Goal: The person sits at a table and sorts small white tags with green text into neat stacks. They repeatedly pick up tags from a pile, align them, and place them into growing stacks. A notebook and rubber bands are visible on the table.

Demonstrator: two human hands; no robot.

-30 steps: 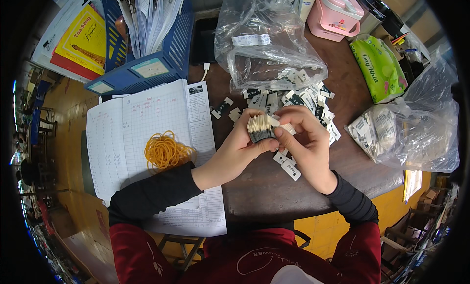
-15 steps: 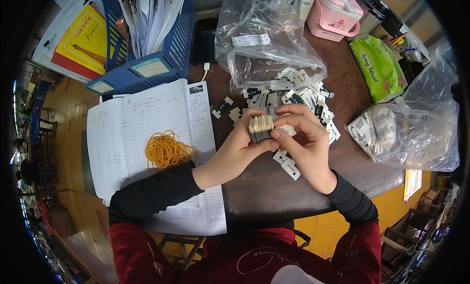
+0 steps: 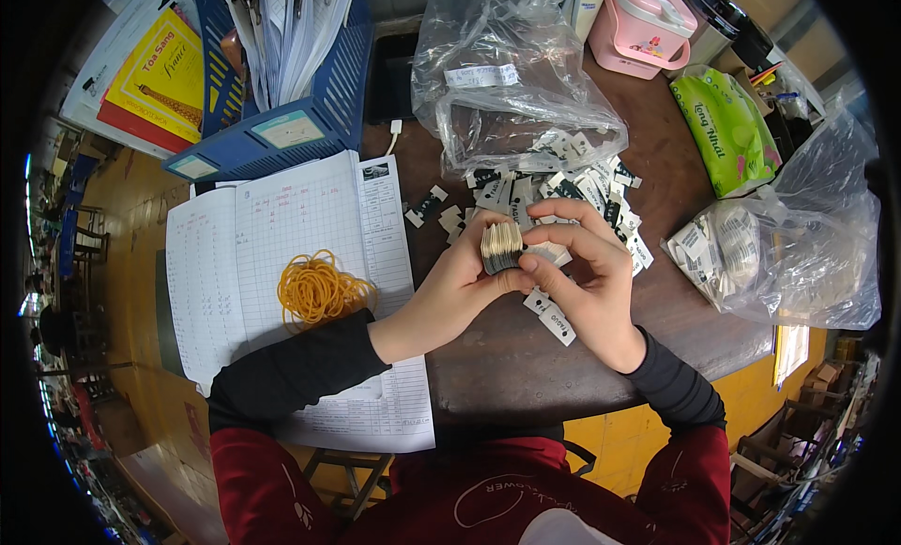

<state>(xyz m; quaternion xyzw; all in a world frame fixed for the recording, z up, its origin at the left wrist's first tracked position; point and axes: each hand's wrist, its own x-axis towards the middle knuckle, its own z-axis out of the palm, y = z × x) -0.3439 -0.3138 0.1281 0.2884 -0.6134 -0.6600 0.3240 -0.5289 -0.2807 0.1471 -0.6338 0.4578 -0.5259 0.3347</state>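
My left hand (image 3: 462,280) is wrapped round a thick stack of small labels (image 3: 502,241), cream along the upper edges and dark below. My left thumb presses across its near side. At the stack's right edge, my right hand (image 3: 599,275) has thumb and index finger closed on the labels, while its other fingers are curled above. Beyond and beside my hands lies a loose pile of white and dark green labels (image 3: 593,184), partly hidden by my fingers. A few single labels (image 3: 556,323) rest on the table just below my right hand.
Left of my hands, orange rubber bands (image 3: 324,290) sit on an open notebook (image 3: 267,230). Behind are a blue file rack (image 3: 324,122) and a clear plastic bag (image 3: 511,94). A green tissue pack (image 3: 723,132), a pink container (image 3: 638,33) and a bag of bundled labels (image 3: 741,249) stand right.
My hands stay in nearly the same place. The right fingers have shifted slightly at the stack's edge, and the stack is tilted a little differently.
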